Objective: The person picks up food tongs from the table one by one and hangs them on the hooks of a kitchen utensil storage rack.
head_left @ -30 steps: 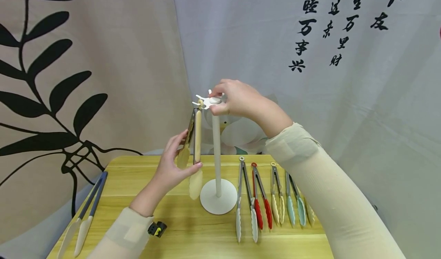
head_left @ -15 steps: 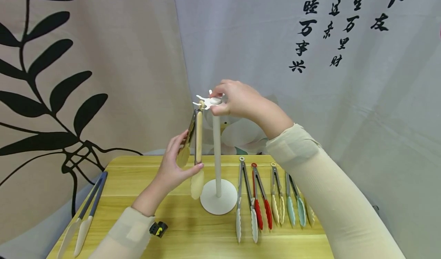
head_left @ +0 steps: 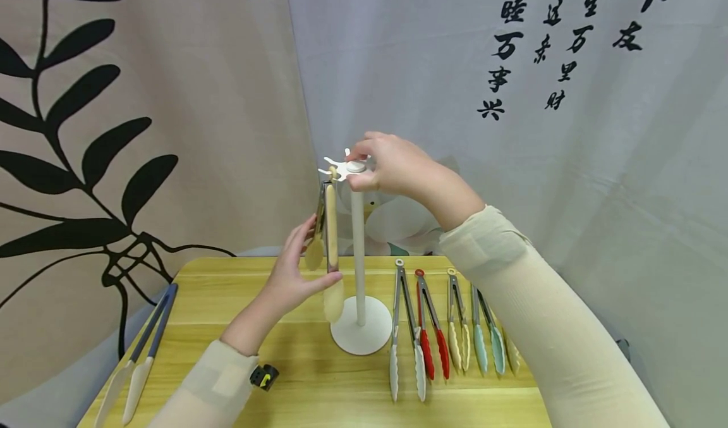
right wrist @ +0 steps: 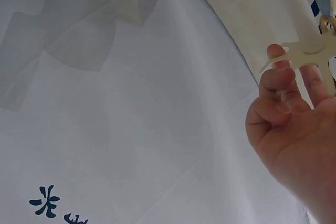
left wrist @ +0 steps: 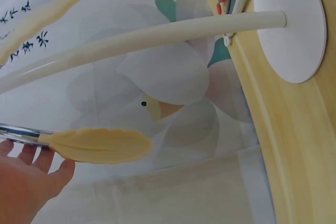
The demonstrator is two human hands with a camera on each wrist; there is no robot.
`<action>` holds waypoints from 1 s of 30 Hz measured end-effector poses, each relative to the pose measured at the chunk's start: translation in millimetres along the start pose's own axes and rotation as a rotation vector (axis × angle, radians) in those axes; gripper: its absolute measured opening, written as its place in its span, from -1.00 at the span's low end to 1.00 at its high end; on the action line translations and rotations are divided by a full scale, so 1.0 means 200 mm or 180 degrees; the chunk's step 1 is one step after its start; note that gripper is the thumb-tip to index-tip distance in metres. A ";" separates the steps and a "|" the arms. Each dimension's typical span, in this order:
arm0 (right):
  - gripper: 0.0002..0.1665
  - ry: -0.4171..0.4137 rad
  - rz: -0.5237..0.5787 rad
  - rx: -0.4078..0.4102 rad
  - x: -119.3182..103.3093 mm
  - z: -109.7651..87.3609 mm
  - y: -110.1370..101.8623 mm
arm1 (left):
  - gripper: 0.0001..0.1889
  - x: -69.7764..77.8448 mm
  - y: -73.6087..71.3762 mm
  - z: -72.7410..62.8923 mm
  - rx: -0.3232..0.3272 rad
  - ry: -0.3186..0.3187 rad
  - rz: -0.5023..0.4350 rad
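A pair of cream-tipped tongs (head_left: 332, 226) hangs by its ring from a hook of the white stand (head_left: 358, 251). My left hand (head_left: 296, 276) holds the tongs around both arms, fingers at the far arm and thumb across the near one. In the left wrist view, the fingers of that hand (left wrist: 31, 177) lie against a metal arm just behind its cream tip (left wrist: 102, 145). At the top of the stand, my right hand (head_left: 392, 162) grips the hook piece (head_left: 338, 167) between thumb and fingers. The right wrist view shows its fingers curled at the hooks (right wrist: 310, 56).
To the right of the round base (head_left: 361, 336) lie white tongs (head_left: 406, 333), red tongs (head_left: 432, 327), cream tongs (head_left: 457, 320) and teal tongs (head_left: 488, 333). Blue-handled tongs (head_left: 148, 346) lie at the left edge of the wooden table (head_left: 318, 390). A printed curtain (head_left: 227, 99) hangs behind.
My left hand has moved slightly right, bringing the tongs nearer the pole, and their arms are closer together. The right hand stays on the top of the stand.
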State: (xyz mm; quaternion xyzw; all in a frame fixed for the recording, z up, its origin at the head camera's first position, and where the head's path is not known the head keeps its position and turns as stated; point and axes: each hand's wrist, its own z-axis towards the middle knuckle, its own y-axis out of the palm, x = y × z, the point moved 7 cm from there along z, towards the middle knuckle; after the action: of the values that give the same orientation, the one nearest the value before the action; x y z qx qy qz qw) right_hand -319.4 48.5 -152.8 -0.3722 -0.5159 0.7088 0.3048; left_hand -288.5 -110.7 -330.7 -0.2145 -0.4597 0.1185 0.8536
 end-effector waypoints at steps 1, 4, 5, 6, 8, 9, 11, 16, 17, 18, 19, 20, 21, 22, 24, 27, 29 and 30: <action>-0.50 0.0005 -0.0001 0.0000 0.00 0.00 0.00 | 0.09 0.00 0.00 0.00 -0.0009 -0.0027 0.0010; -0.51 0.0004 -0.0012 0.0003 0.00 0.00 0.00 | 0.10 0.00 0.01 0.00 -0.0032 -0.0101 0.0027; -0.51 0.0000 -0.0018 0.0007 0.00 0.00 0.00 | 0.10 0.00 0.01 0.00 -0.0034 -0.0124 0.0028; -0.51 -0.0006 -0.0020 0.0011 0.00 0.00 0.00 | 0.10 0.00 0.01 0.00 -0.0041 -0.0144 0.0022; -0.51 -0.0015 -0.0023 0.0021 0.00 0.00 0.00 | 0.09 0.04 0.01 0.00 -0.0057 -0.0164 0.0019; -0.51 -0.0025 -0.0028 0.0032 0.00 0.00 0.00 | 0.08 0.06 0.00 0.00 -0.0064 -0.0162 0.0005; -0.51 -0.0042 -0.0039 0.0051 0.00 0.00 0.00 | 0.05 0.12 0.00 0.00 -0.0081 -0.0165 -0.0020; -0.50 -0.0071 -0.0050 0.0078 0.01 0.00 0.00 | 0.00 0.21 -0.02 -0.01 -0.0122 -0.0193 -0.0010; -0.50 -0.0072 -0.0046 0.0078 0.01 0.00 0.00 | 0.00 0.21 -0.02 -0.01 -0.0125 -0.0196 -0.0010; -0.49 -0.0071 -0.0042 0.0079 0.01 0.00 0.00 | 0.00 0.20 -0.01 -0.01 -0.0132 -0.0199 -0.0012; -0.49 -0.0069 -0.0040 0.0081 0.01 0.00 0.01 | 0.00 0.20 -0.01 -0.01 -0.0138 -0.0200 -0.0015; -0.49 -0.0068 -0.0039 0.0080 0.01 0.01 0.01 | 0.00 0.18 0.00 -0.01 -0.0138 -0.0207 -0.0034; -0.49 -0.0066 -0.0037 0.0081 0.01 0.01 0.01 | 0.00 0.15 0.00 -0.01 -0.0137 -0.0210 -0.0044; -0.49 -0.0062 -0.0034 0.0080 0.01 0.01 0.01 | 0.01 0.12 0.01 0.00 -0.0133 -0.0207 -0.0046; -0.49 -0.0057 -0.0029 0.0078 0.01 0.01 0.01 | 0.01 0.06 0.02 0.00 -0.0127 -0.0156 -0.0009; -0.49 -0.0050 -0.0022 0.0068 0.01 0.00 0.01 | 0.01 0.02 0.03 -0.01 -0.0120 -0.0103 0.0039; -0.49 -0.0042 -0.0023 0.0062 0.01 0.00 0.01 | 0.00 0.03 0.02 -0.01 -0.0122 -0.0082 0.0030; -0.49 -0.0038 -0.0023 0.0060 0.01 0.00 0.01 | -0.01 0.03 0.02 -0.02 -0.0122 -0.0080 0.0019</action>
State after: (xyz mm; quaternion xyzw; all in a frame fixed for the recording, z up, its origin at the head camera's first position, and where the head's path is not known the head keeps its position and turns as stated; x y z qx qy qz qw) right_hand -320.4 49.0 -154.2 -0.3632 -0.5123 0.7148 0.3077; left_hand -282.6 -105.5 -330.3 -0.2306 -0.4720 0.1149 0.8431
